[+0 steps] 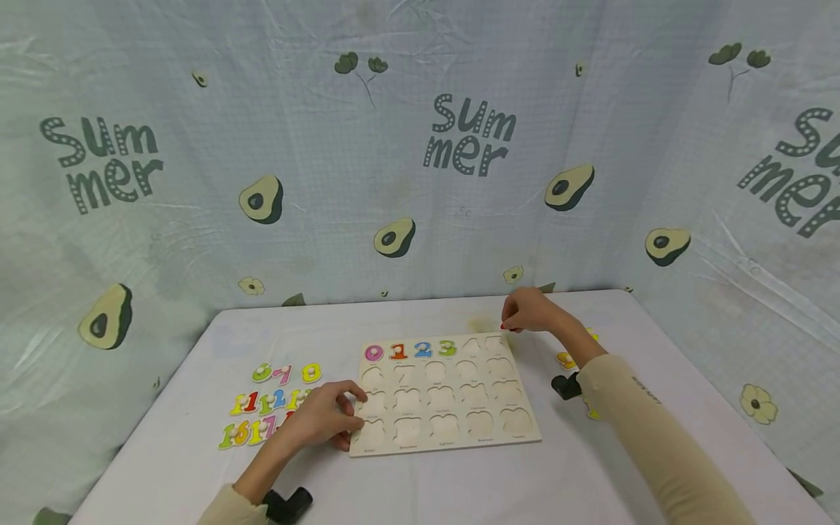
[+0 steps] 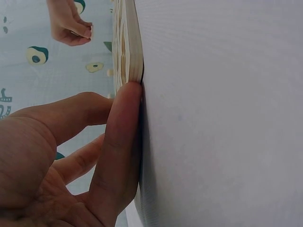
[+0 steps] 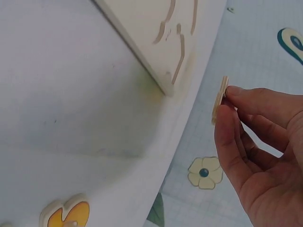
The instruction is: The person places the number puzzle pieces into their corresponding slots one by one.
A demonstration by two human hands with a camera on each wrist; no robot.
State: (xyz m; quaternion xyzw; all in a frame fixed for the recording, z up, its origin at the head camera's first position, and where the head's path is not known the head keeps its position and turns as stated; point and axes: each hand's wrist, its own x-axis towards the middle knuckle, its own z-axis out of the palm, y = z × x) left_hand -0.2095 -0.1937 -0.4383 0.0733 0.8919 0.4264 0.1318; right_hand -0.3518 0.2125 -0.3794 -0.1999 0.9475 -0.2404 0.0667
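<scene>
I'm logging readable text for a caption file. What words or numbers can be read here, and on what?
"Summer": printed repeatedly on the pale avocado-patterned backdrop cloth.
"0", "1", "2", "3": coloured number pieces seated in the top row of the wooden puzzle board.
"11", "12", "16", "17": loose coloured number pieces left of the board; others partly hidden.
Small captions under the board's slots: too small to read.

Both arms wear long beige sleeves: the right sleeve (image 1: 656, 437) has a line of small dark lettering running along the forearm near its cuff. A black wrist-mounted camera (image 1: 566, 386) sits under the right cuff; another black camera mount (image 1: 289, 504) sits beside the left sleeve (image 1: 231, 510). Both hands are bare.
</scene>
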